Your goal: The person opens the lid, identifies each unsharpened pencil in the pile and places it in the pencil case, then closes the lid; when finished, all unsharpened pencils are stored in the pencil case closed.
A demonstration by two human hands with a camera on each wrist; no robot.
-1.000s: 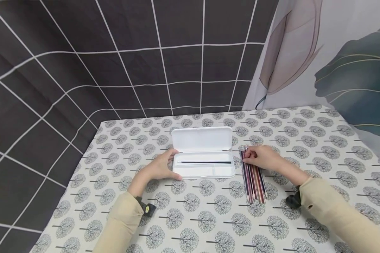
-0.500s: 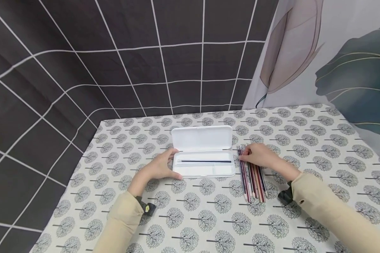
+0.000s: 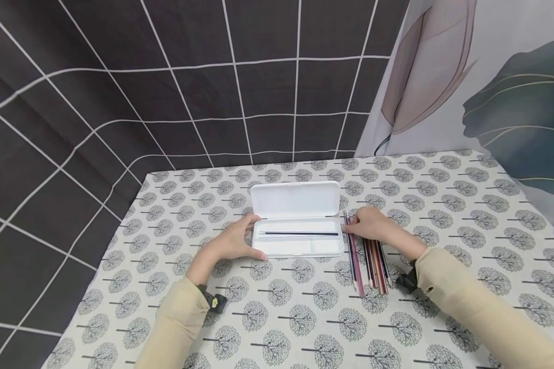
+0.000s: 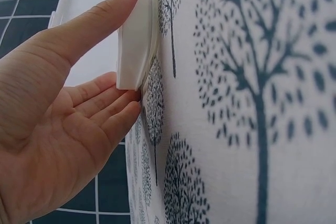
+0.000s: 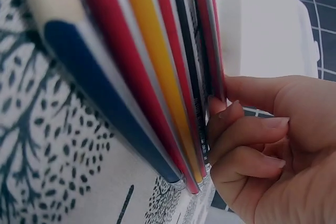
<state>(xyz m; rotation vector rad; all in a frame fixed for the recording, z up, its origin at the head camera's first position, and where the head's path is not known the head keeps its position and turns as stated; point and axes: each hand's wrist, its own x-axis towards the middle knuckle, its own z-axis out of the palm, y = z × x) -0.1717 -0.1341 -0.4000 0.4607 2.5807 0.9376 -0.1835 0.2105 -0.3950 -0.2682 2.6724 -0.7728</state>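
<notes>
A white pencil case [image 3: 283, 249] lies on the table with its lid [image 3: 295, 200] raised at the back. One dark pencil [image 3: 300, 233] lies lengthwise in its rear compartment. My left hand [image 3: 233, 243] holds the case at its left end, thumb [image 4: 100, 19] along the front side and fingers around the end. Right of the case, my right hand [image 3: 373, 224] pinches a red pencil [image 5: 210, 30] near its upper end, where fingers partly hide it. A dark pencil lies close beside that one. Several other pencils [image 3: 376, 264], in red, yellow, black and blue, lie just to the right.
A pale cloth [image 3: 277, 318] printed with trees covers the table. Behind it hangs a dark curtain with white grid lines [image 3: 268, 92], and a leaf-patterned curtain [image 3: 443, 77] hangs at the back right.
My right hand has slid left toward the case, drawing a couple of pencils apart from the bundle. The left hand and case have stayed in place.
</notes>
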